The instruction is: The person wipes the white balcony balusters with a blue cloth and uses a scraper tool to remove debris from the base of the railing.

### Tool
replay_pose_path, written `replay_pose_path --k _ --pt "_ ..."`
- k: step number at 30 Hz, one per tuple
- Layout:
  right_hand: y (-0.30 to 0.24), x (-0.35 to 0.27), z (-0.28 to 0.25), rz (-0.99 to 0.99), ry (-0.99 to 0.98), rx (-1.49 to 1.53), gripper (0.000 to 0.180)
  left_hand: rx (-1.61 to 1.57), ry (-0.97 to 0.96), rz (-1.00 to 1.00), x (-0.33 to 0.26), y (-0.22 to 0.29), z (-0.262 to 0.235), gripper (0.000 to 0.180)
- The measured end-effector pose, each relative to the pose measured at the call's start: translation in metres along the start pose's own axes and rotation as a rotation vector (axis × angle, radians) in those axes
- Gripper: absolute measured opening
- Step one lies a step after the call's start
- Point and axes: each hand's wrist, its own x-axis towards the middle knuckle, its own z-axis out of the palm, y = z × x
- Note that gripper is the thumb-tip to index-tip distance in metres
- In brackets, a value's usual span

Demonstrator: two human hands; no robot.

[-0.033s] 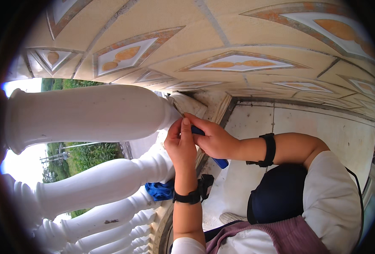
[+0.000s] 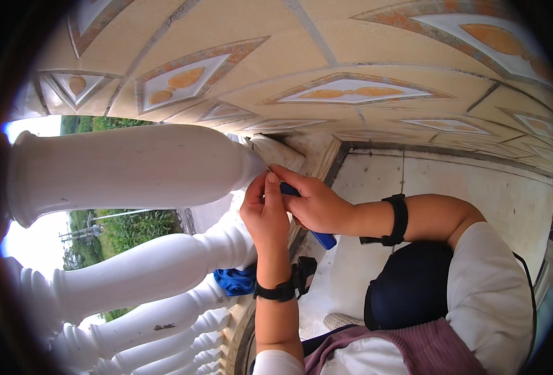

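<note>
A beige tiled wall (image 2: 239, 75) with diamond patterns curves across the top. Below it, at right, lies a pale tiled floor (image 2: 464, 187). A thick white baluster (image 2: 126, 165) reaches in from the left, its narrow end beside the hands; more balusters slant below, with a crumpled blue cloth (image 2: 236, 281) by their ends. The right hand (image 2: 317, 203) is wrapped around a slim blue-handled tool (image 2: 324, 240), which slants from lower right up toward the baluster's narrow end. The left hand (image 2: 265, 219) has its thumb and fingers drawn together at the tool's upper end; I cannot tell whether they pinch it, as the tip is mostly hidden. If the tool slipped under pressure, it could nick the left fingers or scratch the baluster, since both are so close.
</note>
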Motion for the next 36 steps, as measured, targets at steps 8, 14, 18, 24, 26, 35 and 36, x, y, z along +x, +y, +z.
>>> replay_pose_path --k 8,14,18,24,26,35,36 --pt "-0.002 0.0 -0.016 0.124 0.066 -0.03 0.052 0.013 -0.137 -0.06 -0.016 0.005 0.006 0.035" --pt "0.013 0.001 -0.021 0.074 0.023 0.02 0.054 0.013 -0.28 -0.088 -0.045 0.011 -0.018 0.038" --pt "0.014 0.0 -0.014 -0.113 -0.018 -0.04 0.052 0.157 -0.34 -0.077 -0.072 0.01 -0.065 0.033" --pt "-0.033 0.027 -0.051 0.232 -0.139 0.016 0.049 0.289 -0.284 -0.101 -0.131 0.031 -0.141 0.031" --pt "-0.039 0.029 -0.056 0.182 -0.238 -0.144 0.047 0.255 -0.228 -0.178 -0.147 0.031 -0.149 0.031" --pt "-0.031 0.033 -0.063 0.256 -0.188 -0.219 0.049 0.521 -0.519 -0.043 -0.145 0.033 -0.131 0.022" --pt "-0.025 0.036 -0.063 0.29 -0.129 -0.213 0.049 0.56 -0.563 0.002 -0.144 0.031 -0.131 0.017"
